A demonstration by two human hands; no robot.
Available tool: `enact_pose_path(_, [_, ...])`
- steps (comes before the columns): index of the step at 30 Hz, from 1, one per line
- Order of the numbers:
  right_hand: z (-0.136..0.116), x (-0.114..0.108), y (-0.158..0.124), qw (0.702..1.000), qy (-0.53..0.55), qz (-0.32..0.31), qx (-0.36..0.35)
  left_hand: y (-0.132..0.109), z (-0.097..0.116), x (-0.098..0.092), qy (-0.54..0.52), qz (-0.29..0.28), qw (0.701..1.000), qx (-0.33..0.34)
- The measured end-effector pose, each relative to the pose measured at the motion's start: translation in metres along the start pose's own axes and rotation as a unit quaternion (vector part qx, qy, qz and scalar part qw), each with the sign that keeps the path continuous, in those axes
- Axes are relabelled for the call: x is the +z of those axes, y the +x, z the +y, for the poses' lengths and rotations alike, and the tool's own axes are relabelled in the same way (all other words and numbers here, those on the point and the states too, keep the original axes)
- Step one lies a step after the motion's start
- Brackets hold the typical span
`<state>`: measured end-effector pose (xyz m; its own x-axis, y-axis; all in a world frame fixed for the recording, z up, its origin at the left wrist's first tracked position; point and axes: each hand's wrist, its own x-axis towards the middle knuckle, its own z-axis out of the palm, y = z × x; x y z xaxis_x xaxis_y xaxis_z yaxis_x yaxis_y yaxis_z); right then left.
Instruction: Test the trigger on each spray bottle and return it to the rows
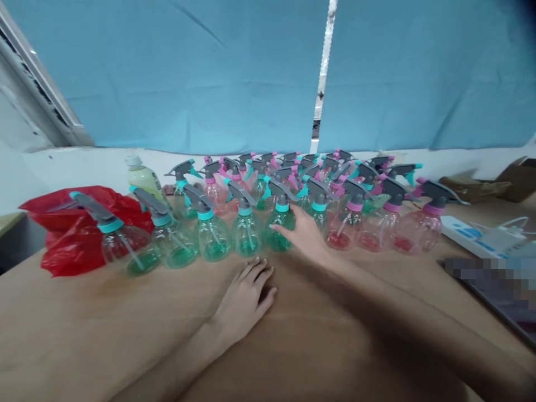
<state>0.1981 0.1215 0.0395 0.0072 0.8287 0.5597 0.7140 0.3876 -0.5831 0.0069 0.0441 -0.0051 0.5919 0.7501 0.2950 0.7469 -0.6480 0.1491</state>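
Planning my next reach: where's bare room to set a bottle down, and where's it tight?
Bare brown tabletop lies in front of the bottle rows, around the left hand, and reaches right toward the white box. Crowded: the packed green and pink spray bottles beyond the right hand.

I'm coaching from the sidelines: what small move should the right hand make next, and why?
Probably close the right hand gently around the teal-collared spray bottle, since its fingers appear to touch that bottle already. The neighbouring bottle stands close, so going slowly seems wise. The left hand rests on the brown tabletop.
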Motion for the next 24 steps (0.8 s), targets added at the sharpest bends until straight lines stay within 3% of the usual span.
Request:
enact_pose_path(7, [-0.007,-0.016,-0.013,1.000,-0.022,-0.019,0.002,-0.001,0.001,-0.006,-0.102,0.026,0.994,-0.041])
enact_pose_path(16, [-0.021,-0.039,-0.054,0.998,0.009,-0.059,-0.034,-0.004,0.003,-0.009,-0.179,0.070,0.975,-0.115])
enact_pose_path(24, [-0.046,-0.060,-0.089,0.992,0.017,-0.119,-0.047,-0.005,0.022,-0.003,-0.291,0.073,0.953,-0.050])
